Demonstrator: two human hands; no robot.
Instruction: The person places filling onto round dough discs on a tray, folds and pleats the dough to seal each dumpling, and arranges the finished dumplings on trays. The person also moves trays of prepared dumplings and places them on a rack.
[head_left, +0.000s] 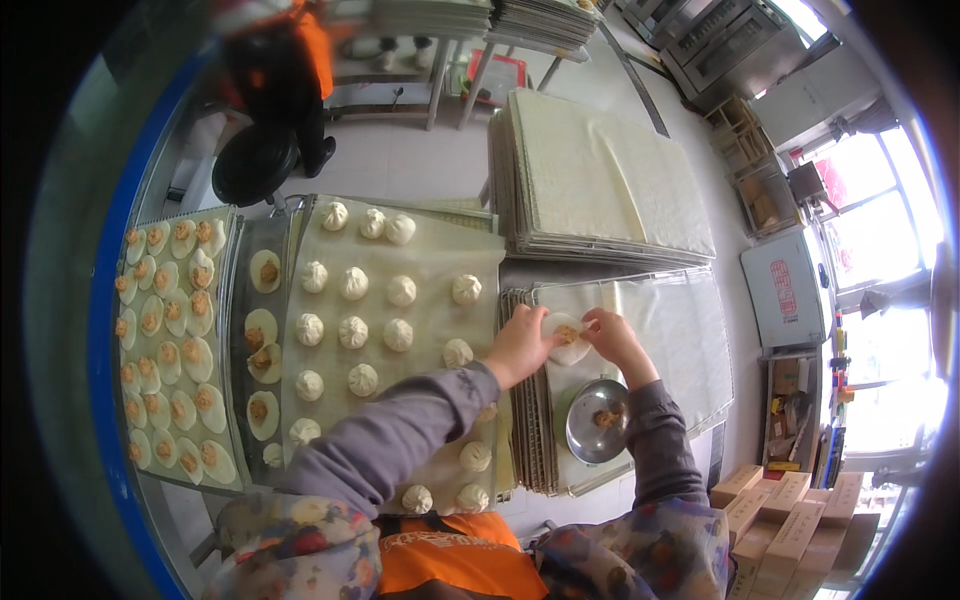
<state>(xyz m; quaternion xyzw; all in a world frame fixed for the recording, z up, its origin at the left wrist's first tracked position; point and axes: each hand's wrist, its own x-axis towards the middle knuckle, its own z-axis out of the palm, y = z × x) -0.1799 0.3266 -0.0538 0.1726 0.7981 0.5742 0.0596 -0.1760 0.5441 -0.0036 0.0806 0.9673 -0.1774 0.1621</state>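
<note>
A round dough wrapper (562, 355) with a lump of filling (568, 334) in its middle is held between my two hands above a cloth-covered tray. My left hand (524, 343) has its fingers and thumb on the wrapper's left edge. The fingertips of my right hand (613, 337) pinch its right edge. Just below my right hand stands a steel bowl (598, 421) with a little filling left at its bottom. To the left, pleated buns (353, 283) sit in rows on a cloth-lined tray (442, 247); my left forearm hides some of them.
Farther left, flat wrappers topped with filling (170, 360) cover another tray, several more lying on a dark strip (264, 337). A tall stack of cloth-covered trays (615, 165) stands ahead. Cardboard boxes (787, 517) are piled at lower right. Another person (289, 82) stands beside a black stool (255, 161).
</note>
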